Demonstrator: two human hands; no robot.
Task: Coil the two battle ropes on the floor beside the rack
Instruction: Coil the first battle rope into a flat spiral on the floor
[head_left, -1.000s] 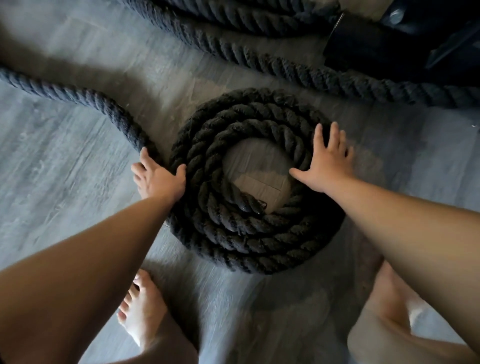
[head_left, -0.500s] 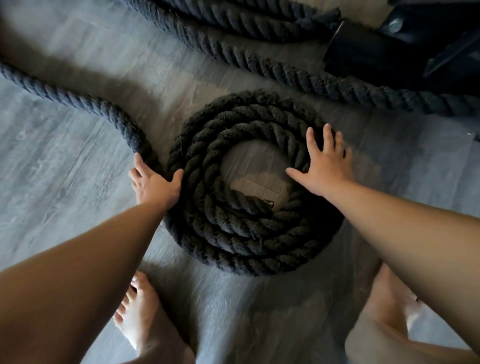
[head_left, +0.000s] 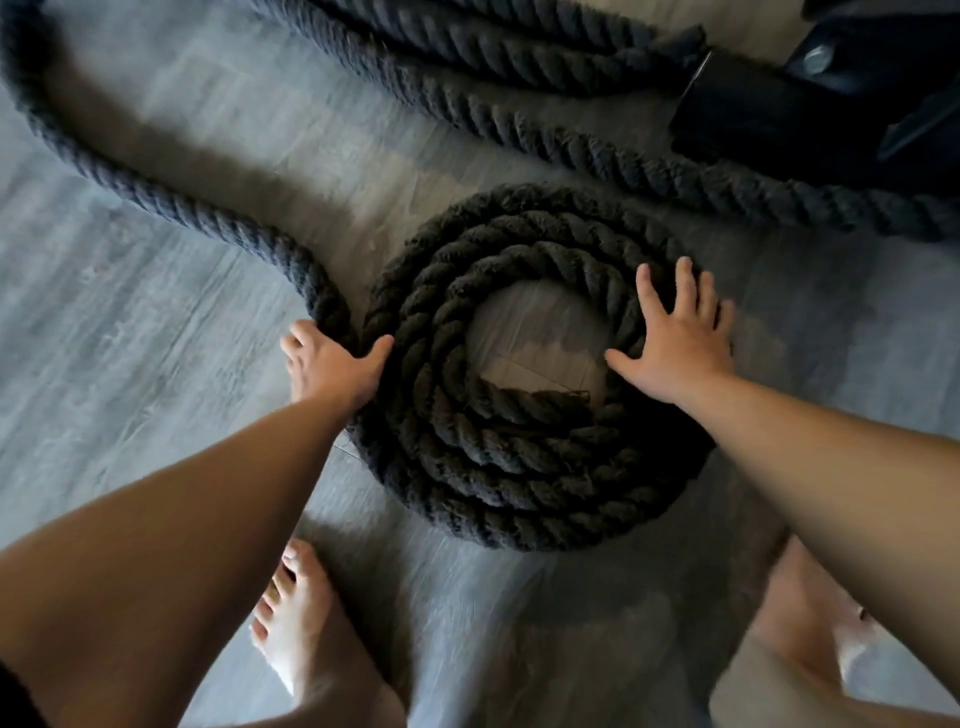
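A thick black battle rope lies wound into a flat coil (head_left: 524, 467) of about three turns on the grey floor, its frayed end (head_left: 566, 397) inside the ring. The rope's loose tail (head_left: 156, 202) snakes away to the upper left. My left hand (head_left: 332, 364) wraps over the tail where it meets the coil's left edge, thumb lying on the coil. My right hand (head_left: 680, 343) lies flat with spread fingers on the coil's right side. A second rope (head_left: 571, 145) runs across the top.
The black rack base (head_left: 779, 114) sits at the top right, with the second rope running past it. My bare left foot (head_left: 306, 639) stands just below the coil and my right leg (head_left: 795, 649) is at the lower right. Grey plank floor (head_left: 130, 364) lies open on the left.
My left hand has drawn the tail in against the coil's left edge, closing the gap. My right hand has stayed flat on the right side.
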